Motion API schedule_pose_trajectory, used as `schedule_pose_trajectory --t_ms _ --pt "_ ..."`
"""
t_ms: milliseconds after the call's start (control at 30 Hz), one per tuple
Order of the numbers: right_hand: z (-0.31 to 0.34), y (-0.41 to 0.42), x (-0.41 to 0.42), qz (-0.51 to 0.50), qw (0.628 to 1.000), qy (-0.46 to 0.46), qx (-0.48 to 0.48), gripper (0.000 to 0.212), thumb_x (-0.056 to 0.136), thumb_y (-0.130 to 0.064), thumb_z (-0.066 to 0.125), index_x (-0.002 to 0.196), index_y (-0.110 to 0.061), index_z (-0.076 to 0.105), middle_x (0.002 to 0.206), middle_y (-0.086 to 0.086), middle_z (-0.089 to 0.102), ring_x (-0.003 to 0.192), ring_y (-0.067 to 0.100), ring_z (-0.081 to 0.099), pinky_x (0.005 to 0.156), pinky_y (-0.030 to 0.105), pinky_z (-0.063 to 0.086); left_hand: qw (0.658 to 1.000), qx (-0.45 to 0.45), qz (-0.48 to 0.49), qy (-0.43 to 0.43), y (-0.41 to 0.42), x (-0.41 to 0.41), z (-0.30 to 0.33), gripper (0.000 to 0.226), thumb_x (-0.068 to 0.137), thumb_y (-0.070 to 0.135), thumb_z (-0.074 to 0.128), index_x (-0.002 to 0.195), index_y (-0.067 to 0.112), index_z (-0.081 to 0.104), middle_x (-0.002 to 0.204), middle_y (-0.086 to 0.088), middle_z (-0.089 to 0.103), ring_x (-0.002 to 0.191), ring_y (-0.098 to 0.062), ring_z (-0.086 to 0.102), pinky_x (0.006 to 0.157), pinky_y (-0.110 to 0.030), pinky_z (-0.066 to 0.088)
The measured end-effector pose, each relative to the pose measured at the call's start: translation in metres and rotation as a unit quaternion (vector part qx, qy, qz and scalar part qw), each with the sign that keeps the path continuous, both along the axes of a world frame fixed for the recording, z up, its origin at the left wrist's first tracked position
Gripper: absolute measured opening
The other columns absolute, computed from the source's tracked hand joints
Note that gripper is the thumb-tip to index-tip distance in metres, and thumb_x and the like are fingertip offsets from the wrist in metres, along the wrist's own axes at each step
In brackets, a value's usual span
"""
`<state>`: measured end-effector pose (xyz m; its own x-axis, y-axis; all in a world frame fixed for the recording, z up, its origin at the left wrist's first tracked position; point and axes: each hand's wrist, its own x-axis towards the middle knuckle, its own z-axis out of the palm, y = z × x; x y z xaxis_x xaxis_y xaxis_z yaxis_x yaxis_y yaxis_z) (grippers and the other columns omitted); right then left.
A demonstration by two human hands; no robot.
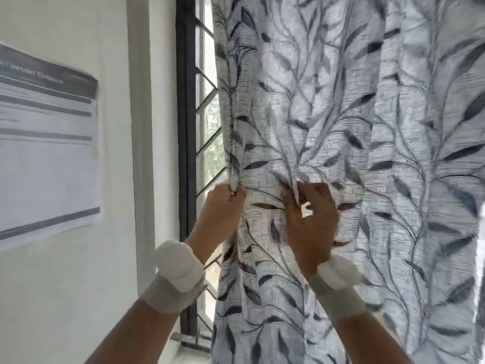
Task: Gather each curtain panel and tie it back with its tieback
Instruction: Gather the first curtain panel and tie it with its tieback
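A pale grey curtain panel (pixel 341 114) with a dark leaf and vine print hangs over the window and fills the right two thirds of the view. My left hand (pixel 220 214) is closed on the panel's left edge at about mid height. A short way to the right, my right hand (pixel 312 219) pinches a vertical fold of the same fabric between thumb and fingers. The cloth between the two hands is pulled fairly flat. Both wrists wear white bands. No tieback shows in the view.
A dark window frame (pixel 185 127) with a diagonal metal grille (pixel 208 106) stands just left of the curtain. A printed paper sheet (pixel 47 143) is stuck on the white wall at the left. The window sill (pixel 189 342) runs below.
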<state>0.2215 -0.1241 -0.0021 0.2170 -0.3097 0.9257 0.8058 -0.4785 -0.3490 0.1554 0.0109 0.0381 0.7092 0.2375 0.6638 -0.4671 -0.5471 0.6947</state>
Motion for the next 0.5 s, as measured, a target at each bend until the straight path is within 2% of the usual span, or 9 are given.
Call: schedule_pose_trajectory --t_ms 100,167,233,300,400,467,500 --pt "-0.004 -0.011 -0.004 -0.082 0.994 -0.055 -0.044 0.015 0.086 -0.023 0.071 0.08 -0.01 0.069 0.081 0.004 0.06 0.069 0.017 0.056 0.06 0.023 0.037 0.997 0.048 0.049 -0.021 -0.002 -0.003 0.0 0.045 0.098 0.016 0.044 0.054 0.016 0.035 0.042 0.007 0.035 0.025 -0.004 0.032 0.031 -0.01 0.02" --pt "-0.005 -0.014 -0.007 -0.09 0.991 -0.082 -0.059 0.022 0.087 -0.022 0.07 0.071 -0.011 0.061 0.074 -0.001 0.055 0.063 0.019 0.053 0.055 0.028 0.04 0.987 0.114 0.108 -0.035 0.0 -0.002 -0.003 0.039 0.098 0.022 0.042 0.06 0.016 0.039 0.045 0.005 0.04 0.031 -0.005 0.038 0.037 -0.015 0.028" --pt "-0.005 -0.011 -0.013 -0.053 0.993 -0.063 -0.088 0.027 0.092 -0.023 0.063 0.071 -0.012 0.052 0.069 -0.006 0.05 0.057 0.018 0.049 0.048 0.032 0.043 0.966 0.183 0.177 -0.048 0.002 0.001 -0.009 0.032 0.098 0.026 0.04 0.068 0.015 0.043 0.052 0.002 0.048 0.044 -0.014 0.049 0.047 -0.027 0.039" --pt "-0.005 -0.002 -0.021 0.03 0.992 -0.006 -0.126 0.025 0.097 -0.026 0.055 0.078 -0.013 0.047 0.064 -0.003 0.053 0.052 0.017 0.051 0.046 0.036 0.044 0.951 0.218 0.213 -0.05 0.0 0.003 -0.016 0.029 0.098 0.028 0.038 0.075 0.014 0.045 0.062 -0.003 0.058 0.056 -0.023 0.06 0.056 -0.034 0.05" --pt "-0.007 0.012 -0.028 0.131 0.975 0.05 -0.173 0.011 0.098 -0.021 0.052 0.091 -0.014 0.047 0.065 -0.007 0.051 0.057 0.005 0.054 0.048 0.012 0.039 0.938 0.264 0.222 -0.012 -0.006 0.004 -0.028 0.024 0.099 0.026 0.038 0.086 0.014 0.055 0.075 -0.006 0.067 0.07 -0.026 0.068 0.065 -0.038 0.057" --pt "-0.007 0.019 -0.028 0.152 0.97 0.061 -0.18 0.003 0.098 -0.012 0.051 0.097 -0.014 0.053 0.069 -0.013 0.051 0.062 -0.001 0.055 0.053 0.006 0.037 0.927 0.293 0.232 0.003 -0.009 0.005 -0.034 0.015 0.096 0.019 0.045 0.089 0.017 0.057 0.079 -0.004 0.069 0.074 -0.025 0.069 0.067 -0.036 0.057" --pt "-0.008 0.021 -0.028 0.155 0.969 0.065 -0.179 0.008 0.099 -0.012 0.049 0.096 -0.015 0.055 0.07 -0.014 0.052 0.063 -0.002 0.055 0.056 0.007 0.038 0.923 0.305 0.234 0.007 -0.009 0.005 -0.037 0.011 0.095 0.017 0.048 0.09 0.018 0.058 0.079 -0.002 0.069 0.074 -0.023 0.069 0.066 -0.034 0.057"
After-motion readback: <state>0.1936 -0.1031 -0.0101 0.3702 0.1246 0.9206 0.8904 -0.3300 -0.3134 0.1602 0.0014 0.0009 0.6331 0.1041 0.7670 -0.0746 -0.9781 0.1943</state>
